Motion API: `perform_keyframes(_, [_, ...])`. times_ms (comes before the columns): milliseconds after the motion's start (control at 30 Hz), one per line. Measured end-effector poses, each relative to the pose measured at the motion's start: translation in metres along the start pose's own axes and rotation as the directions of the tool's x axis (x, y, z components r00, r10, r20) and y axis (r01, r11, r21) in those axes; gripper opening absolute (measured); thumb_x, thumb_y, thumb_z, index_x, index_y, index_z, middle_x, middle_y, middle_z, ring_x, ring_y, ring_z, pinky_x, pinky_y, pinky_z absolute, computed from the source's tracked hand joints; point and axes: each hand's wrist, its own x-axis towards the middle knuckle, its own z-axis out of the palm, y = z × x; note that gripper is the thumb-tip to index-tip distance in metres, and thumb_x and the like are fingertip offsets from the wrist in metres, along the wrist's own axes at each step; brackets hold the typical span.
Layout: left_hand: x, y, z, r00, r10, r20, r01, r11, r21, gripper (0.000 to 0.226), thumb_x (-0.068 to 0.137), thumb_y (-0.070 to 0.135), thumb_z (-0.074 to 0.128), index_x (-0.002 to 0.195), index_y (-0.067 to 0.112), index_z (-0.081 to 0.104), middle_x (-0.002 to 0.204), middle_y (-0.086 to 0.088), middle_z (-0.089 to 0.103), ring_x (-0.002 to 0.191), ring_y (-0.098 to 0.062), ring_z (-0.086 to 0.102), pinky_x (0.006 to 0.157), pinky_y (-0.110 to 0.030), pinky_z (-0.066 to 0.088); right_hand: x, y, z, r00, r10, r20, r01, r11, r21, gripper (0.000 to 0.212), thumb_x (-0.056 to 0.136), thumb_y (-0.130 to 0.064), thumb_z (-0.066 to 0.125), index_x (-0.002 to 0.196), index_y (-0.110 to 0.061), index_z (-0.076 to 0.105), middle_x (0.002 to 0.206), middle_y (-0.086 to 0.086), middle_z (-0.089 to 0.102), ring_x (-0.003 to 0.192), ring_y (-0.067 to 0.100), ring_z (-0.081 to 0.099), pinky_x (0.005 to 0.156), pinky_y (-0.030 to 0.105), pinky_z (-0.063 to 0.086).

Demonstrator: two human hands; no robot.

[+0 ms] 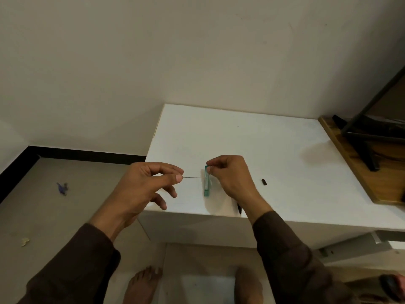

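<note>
a hair-thin, straight dark lead (194,177) runs level from the slim green case (206,185) over the white table (263,139). the left hand (149,185) pinches its free end; the right hand (230,174) pinches the case top.

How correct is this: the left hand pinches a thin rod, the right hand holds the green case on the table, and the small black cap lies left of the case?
One detail is wrong. In the head view the small black cap lies right of the green case, beyond the right hand. The rest holds.
</note>
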Motion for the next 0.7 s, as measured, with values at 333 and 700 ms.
perform_keyframes(333, [0.004, 0.002, 0.003, 1.000, 0.023, -0.004, -0.023, 0.999, 0.038, 0.011, 0.087, 0.009, 0.078, 0.077, 0.011, 0.083, 0.100, -0.001, 0.081, 0.059, -0.018, 0.068, 0.045, -0.028, 0.051, -0.018, -0.016, -0.034, 0.995, -0.101, -0.018, 0.100, 0.994, -0.036, 0.016, 0.096, -0.030, 0.071, 0.105, -0.022, 0.081, 0.099, -0.015, 0.076, 0.085, -0.007, 0.065, 0.082, 0.016, 0.052])
perform_keyframes(700, [0.010, 0.011, 0.031, 0.991, 0.066, 0.113, -0.093, 0.961, 0.261, 0.023, 0.090, 0.008, 0.077, 0.069, 0.020, 0.079, 0.101, 0.001, 0.078, 0.069, -0.026, 0.072, 0.046, -0.030, 0.054, -0.050, -0.023, -0.047, 0.913, -0.248, 0.324, 0.323, 0.924, -0.205, 0.011, 0.091, -0.027, 0.076, 0.100, -0.024, 0.083, 0.094, -0.011, 0.080, 0.090, -0.003, 0.070, 0.076, 0.000, 0.046])
